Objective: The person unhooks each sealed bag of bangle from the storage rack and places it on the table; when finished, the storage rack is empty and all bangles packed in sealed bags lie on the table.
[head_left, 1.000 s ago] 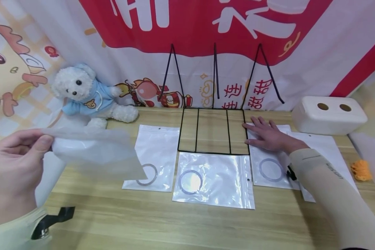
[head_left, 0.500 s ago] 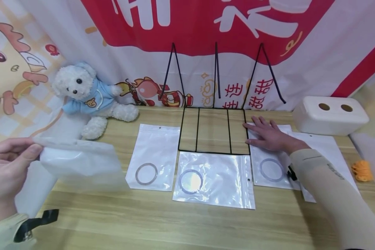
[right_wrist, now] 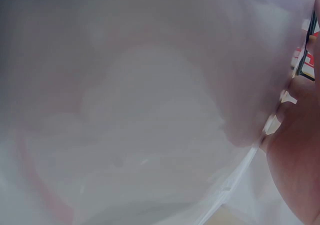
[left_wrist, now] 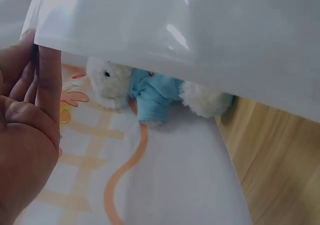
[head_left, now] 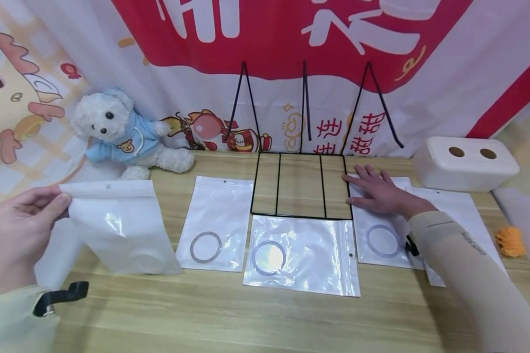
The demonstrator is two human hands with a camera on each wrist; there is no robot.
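In the head view my left hand pinches the upper left corner of a white zip bag, which hangs over the table's left side. A faint curved outline shows near its bottom. The left wrist view has the same bag filling the top. My right hand lies flat, fingers spread, on another zip bag with a ring-shaped bangle in it. Its fingertips reach the right edge of a black wire rack. In the right wrist view, a blurred bag surface covers most of the frame.
Two more bags, one left and one in front of the rack, each show a ring. A further bag lies partly under the right forearm. Around them are a plush dog, a white box and an orange item.
The bag in my left hand first swung left, uncovering the left bag on the table, and now hangs flatter, its face toward the camera. My right hand has stayed in place.
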